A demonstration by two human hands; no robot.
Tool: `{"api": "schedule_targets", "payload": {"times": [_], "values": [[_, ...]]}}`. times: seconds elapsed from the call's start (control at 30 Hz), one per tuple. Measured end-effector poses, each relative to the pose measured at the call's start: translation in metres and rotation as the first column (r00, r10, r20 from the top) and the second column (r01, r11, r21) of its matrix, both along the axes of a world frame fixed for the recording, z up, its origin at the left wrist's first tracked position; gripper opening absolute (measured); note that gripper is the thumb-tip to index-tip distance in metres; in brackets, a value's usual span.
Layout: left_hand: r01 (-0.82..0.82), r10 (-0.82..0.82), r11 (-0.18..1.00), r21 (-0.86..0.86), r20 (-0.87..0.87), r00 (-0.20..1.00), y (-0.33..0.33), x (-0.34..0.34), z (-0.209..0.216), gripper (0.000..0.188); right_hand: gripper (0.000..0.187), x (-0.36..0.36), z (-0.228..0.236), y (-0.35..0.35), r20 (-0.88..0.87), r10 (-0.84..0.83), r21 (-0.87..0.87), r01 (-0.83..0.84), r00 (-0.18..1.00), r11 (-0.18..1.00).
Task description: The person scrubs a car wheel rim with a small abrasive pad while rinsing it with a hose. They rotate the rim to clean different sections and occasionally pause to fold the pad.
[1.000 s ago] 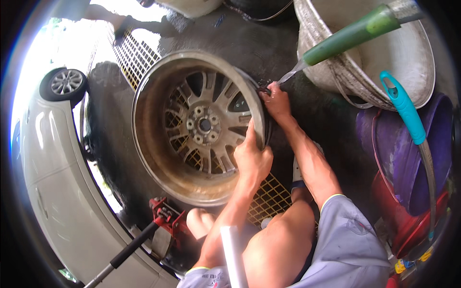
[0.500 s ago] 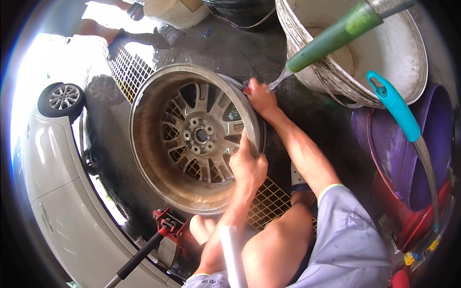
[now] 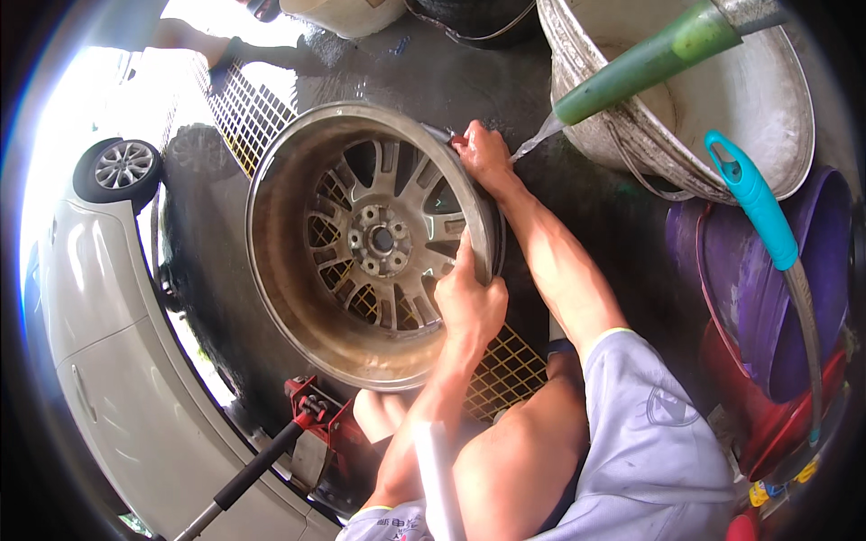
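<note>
A brown-stained alloy wheel rim (image 3: 382, 238) stands tilted before me, its hollow inner side and spokes facing up at me. My left hand (image 3: 469, 298) grips its right edge, the index finger stretched along the lip and the rest closed on the edge. At the rim's far right outer side, my right hand (image 3: 485, 155) is closed, with its fingers pressed near the outer edge. A bit of red shows at those fingertips, too small to name. Water runs beside that hand from a green hose end (image 3: 645, 68).
A big whitish bucket (image 3: 552, 54) stands at the far right, with a turquoise-handled tool (image 3: 753, 203) and purple basin (image 3: 785, 298) nearer. A red floor jack (image 3: 320, 410) and a pale car (image 3: 117, 334) are at left. Yellow floor grating (image 3: 505, 370) lies below; another person's leg (image 3: 194, 41) shows far left.
My right hand has shifted slightly toward the far side along the rim's outer edge. My left hand keeps its hold on the edge. The whole view has shifted a little.
</note>
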State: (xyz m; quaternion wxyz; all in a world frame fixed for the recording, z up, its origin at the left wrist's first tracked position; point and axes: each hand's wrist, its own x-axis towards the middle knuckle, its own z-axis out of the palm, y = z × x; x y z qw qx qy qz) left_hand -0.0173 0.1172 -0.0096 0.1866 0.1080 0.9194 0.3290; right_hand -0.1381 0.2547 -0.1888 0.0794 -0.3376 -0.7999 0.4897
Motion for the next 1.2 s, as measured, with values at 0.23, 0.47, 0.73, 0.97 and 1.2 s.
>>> {"api": "schedule_targets", "payload": {"times": [0.23, 0.47, 0.73, 0.97, 1.2], "values": [[-0.021, 0.02, 0.998, -0.061, -0.021, 1.0, -0.007, -0.007, 0.009, 0.078, 0.031, 0.027, -0.012, -0.019, -0.014, 0.021, -0.069, -0.022, 1.0, 0.997], [0.022, -0.019, 0.999, 0.029, -0.075, 0.997, -0.003, -0.004, 0.006, 0.076, 0.031, -0.003, 0.002, -0.007, 0.044, -0.016, 0.026, 0.015, 0.999, 1.0], [0.004, -0.003, 1.0, 0.013, -0.029, 1.0, -0.006, -0.004, 0.006, 0.077, 0.033, -0.008, 0.029, 0.0, 0.159, 0.083, -0.024, -0.081, 0.984, 0.996], [-0.033, 0.03, 0.999, -0.04, -0.073, 0.997, -0.012, -0.005, 0.007, 0.077, 0.034, 0.044, 0.007, -0.025, 0.056, 0.035, -0.097, -0.029, 0.998, 0.995], [-0.006, 0.007, 1.0, 0.025, -0.035, 0.999, 0.003, 0.002, 0.007, 0.077, 0.03, -0.021, 0.004, 0.004, 0.067, 0.085, 0.064, -0.089, 0.994, 0.994]]}}
